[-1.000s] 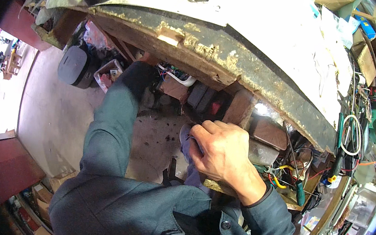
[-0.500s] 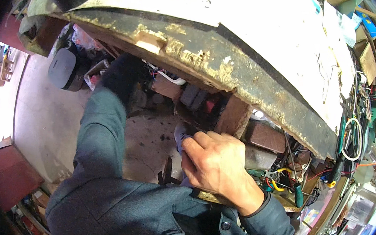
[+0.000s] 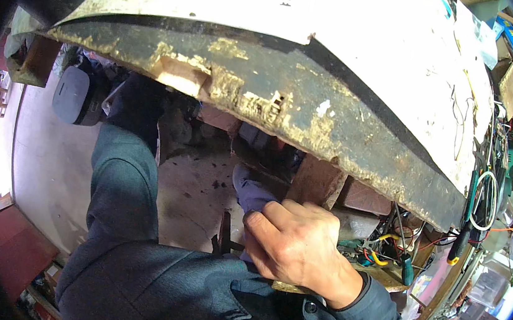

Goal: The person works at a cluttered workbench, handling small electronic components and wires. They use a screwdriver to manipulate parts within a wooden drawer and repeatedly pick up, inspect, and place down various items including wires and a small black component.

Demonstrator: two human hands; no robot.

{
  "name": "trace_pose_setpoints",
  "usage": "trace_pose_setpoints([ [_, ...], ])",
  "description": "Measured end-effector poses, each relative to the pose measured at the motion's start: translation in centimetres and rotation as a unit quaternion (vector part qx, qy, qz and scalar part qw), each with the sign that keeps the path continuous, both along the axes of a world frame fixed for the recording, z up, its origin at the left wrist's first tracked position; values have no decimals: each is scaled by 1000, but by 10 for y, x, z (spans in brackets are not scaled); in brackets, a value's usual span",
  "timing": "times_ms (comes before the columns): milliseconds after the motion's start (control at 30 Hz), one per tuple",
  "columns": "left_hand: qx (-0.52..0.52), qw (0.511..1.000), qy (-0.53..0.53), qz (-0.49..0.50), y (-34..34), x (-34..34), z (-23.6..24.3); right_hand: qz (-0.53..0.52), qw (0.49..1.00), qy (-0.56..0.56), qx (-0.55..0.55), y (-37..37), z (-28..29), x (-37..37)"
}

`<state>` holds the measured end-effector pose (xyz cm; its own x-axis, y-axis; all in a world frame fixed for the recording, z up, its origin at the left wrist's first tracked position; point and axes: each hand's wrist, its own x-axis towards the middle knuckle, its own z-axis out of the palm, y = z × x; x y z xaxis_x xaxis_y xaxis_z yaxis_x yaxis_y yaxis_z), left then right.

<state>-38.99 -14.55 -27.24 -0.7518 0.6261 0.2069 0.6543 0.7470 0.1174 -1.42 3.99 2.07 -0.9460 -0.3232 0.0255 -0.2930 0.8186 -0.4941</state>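
My right hand [image 3: 291,245] is closed in a fist low in the middle, knuckles up, in front of the workbench [image 3: 245,87]. What its curled fingers hold, if anything, is hidden underneath. A pale wooden edge [image 3: 290,286] shows just below the fist, by my jacket [image 3: 149,286]. Beyond the fingers lies a purple-grey cloth-covered shape [image 3: 250,187], perhaps a trouser leg. On the left, a dark cloth-covered limb [image 3: 124,171] reaches forward into shadow under the bench; whether it is sleeve or trouser leg is unclear. My left hand does not show.
The bench's worn dark front edge crosses the view above my hand, with a wooden leg [image 3: 318,182] below it. Green- and yellow-handled tools [image 3: 384,251] and wires lie at the right. A grey rounded box [image 3: 79,96] stands on the floor at the left.
The view has shifted, so the bench edge looks nearer and larger. My right fist sits slightly lower in the picture and stays closed.
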Motion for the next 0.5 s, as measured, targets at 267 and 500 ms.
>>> trace_pose_setpoints([
  [267,11,1000,0,-2,9,-12,-2,-6,1000,5,-1,0,2,-1],
  [500,3,999,-31,-3,26,-15,-3,-15,1000,10,-11,2,-1,2],
])
